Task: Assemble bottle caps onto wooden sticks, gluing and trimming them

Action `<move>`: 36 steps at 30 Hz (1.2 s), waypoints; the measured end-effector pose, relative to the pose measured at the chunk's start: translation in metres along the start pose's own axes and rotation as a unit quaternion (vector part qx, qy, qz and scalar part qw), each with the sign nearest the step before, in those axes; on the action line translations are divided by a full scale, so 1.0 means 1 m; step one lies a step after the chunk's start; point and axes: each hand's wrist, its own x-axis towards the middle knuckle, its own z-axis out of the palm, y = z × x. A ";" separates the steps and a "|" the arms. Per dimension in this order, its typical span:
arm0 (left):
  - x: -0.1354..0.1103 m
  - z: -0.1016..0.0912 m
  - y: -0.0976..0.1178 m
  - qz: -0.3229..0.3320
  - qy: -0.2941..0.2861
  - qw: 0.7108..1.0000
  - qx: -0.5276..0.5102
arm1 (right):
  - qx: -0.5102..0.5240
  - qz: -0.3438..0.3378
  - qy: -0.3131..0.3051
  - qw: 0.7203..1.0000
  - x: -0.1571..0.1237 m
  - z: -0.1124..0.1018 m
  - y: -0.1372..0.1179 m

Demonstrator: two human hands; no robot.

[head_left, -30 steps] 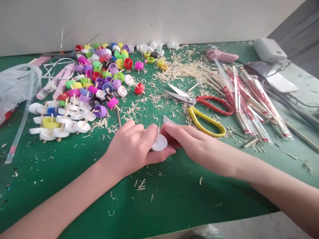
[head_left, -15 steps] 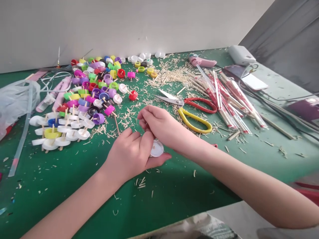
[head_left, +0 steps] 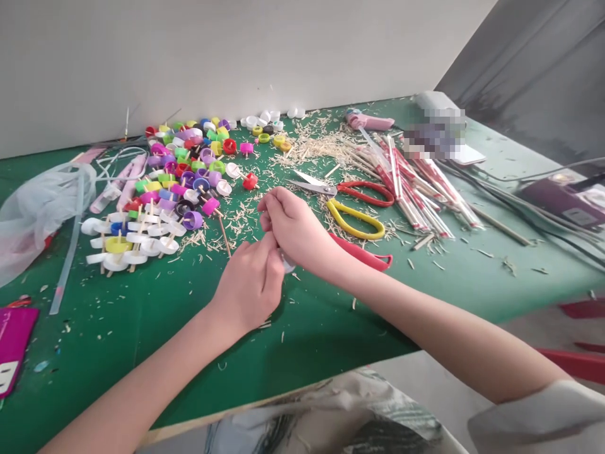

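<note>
A white bottle cap (head_left: 287, 267) shows only as a small edge between my two hands. My left hand (head_left: 248, 284) is closed around it, thumb folded in. Right up against it, my right hand (head_left: 290, 224) has its fingers curled and pinched; whatever they grip is hidden behind the palm. A thin brown stick (head_left: 224, 234) lies just beyond the left knuckles. Scissors (head_left: 338, 190) with one red and one yellow handle rest open past my right hand. Under the right forearm a red-handled tool (head_left: 362, 253) is partly covered.
Colourful bottle caps (head_left: 189, 164) with short sticks through them crowd the back left. White caps (head_left: 142, 236) stand in rows. Wood shavings (head_left: 314, 148) litter the green table (head_left: 189, 372). Packaged sticks (head_left: 416, 183), a pink glue gun (head_left: 371, 121), cables and a plastic bag (head_left: 42, 214) lie around.
The left thumb has folded in, and the white cap, whose face showed before, is now mostly covered. The view has shifted, uncovering more of the red-handled tool and a magenta object at left.
</note>
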 end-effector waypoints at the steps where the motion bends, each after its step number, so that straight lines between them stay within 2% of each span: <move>1: 0.000 0.001 0.003 -0.038 -0.005 0.999 -0.035 | 0.002 0.003 0.001 1.000 0.001 -0.001 0.001; 4: 0.001 0.002 0.010 -0.137 0.000 0.982 -0.134 | -0.004 0.007 0.006 1.000 0.006 -0.002 0.004; 9: 0.004 0.002 0.016 -0.225 0.044 0.951 -0.206 | -0.035 0.021 0.020 0.999 0.010 -0.003 0.004; 12: 0.007 -0.001 0.022 -0.252 0.050 0.945 -0.201 | -0.033 0.023 0.009 0.999 0.009 -0.002 0.000; 17: 0.008 -0.002 0.038 -0.308 0.061 0.940 -0.132 | -0.029 0.028 -0.023 0.999 0.006 0.001 -0.007; 24: 0.003 0.008 0.057 -0.331 0.087 0.928 -0.147 | -0.042 0.038 0.005 0.998 -0.006 -0.003 -0.009; 28: 0.002 0.011 0.065 -0.367 0.117 0.908 -0.164 | -0.058 0.050 0.027 0.997 -0.010 -0.004 -0.004; 36: 0.000 0.022 0.067 -0.383 0.186 0.894 -0.140 | -0.108 0.079 0.025 0.991 -0.018 -0.003 -0.008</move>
